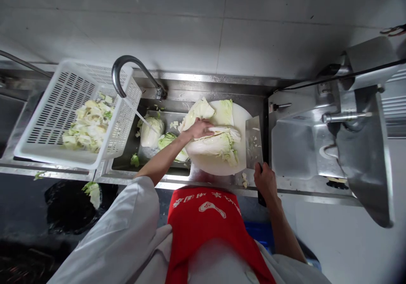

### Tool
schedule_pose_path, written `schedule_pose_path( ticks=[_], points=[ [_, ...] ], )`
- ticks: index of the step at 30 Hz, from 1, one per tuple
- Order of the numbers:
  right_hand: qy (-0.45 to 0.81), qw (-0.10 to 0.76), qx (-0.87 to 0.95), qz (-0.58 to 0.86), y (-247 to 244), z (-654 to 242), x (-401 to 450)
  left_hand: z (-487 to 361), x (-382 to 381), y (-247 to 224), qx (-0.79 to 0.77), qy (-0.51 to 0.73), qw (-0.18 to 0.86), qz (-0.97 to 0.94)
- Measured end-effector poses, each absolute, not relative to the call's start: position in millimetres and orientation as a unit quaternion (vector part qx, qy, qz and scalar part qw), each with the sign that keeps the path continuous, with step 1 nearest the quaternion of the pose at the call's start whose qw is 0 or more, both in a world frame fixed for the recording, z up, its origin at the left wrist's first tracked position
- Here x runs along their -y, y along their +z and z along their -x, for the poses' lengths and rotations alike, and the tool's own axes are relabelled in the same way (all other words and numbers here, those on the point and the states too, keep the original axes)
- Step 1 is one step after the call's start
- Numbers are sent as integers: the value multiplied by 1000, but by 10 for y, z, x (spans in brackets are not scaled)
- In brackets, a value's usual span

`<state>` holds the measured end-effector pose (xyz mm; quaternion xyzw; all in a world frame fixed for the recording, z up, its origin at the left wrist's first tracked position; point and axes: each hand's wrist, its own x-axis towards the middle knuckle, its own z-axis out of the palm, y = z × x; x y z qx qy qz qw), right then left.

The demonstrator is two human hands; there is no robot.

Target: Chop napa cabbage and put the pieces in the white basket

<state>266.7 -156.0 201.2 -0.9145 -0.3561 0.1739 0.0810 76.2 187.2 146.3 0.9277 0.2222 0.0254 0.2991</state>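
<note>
The pale green halved napa cabbage (215, 142) is pressed flat by the left hand (199, 128) – the broad steel cleaver (253, 142) is gripped by the right hand (265, 181) beside it.

Your cleaver (253, 142): dull steel blade. Cutting board (218, 167): smooth white plastic. Basket (63, 106): perforated white plastic. Sink (152, 165), faucet (127, 66): shiny stainless.

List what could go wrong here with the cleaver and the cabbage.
The left hand presses the cabbage close to the cleaver held by the right hand; its fingers could get nicked. The round cutting board partly overhangs the sink, so it might tip or slide.
</note>
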Motion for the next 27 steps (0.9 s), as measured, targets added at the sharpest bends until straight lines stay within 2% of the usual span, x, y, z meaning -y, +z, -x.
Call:
schedule_pose_path(
  ticks=[3,5,10,18,23,27],
  points=[
    [167,68,358,916,2025,-2661,1538,-869,-1918,1398,-224,24,390,-893],
    [171,61,357,916,2030,-2653,1531,-894,-1986,1380,-222,33,397,-890],
    [178,71,354,916,1991,-2646,1555,-891,-1967,1448,-189,42,349,-917],
    [174,110,342,917,1927,-2654,1600,-1005,-1874,1582,-174,-43,256,-950],
    [175,125,342,915,1890,-2668,1625,-1032,-1835,1561,-195,16,146,-970],
    [180,132,334,916,1886,-2662,1638,-1092,-1813,1498,-177,36,101,-978]
  ],
)
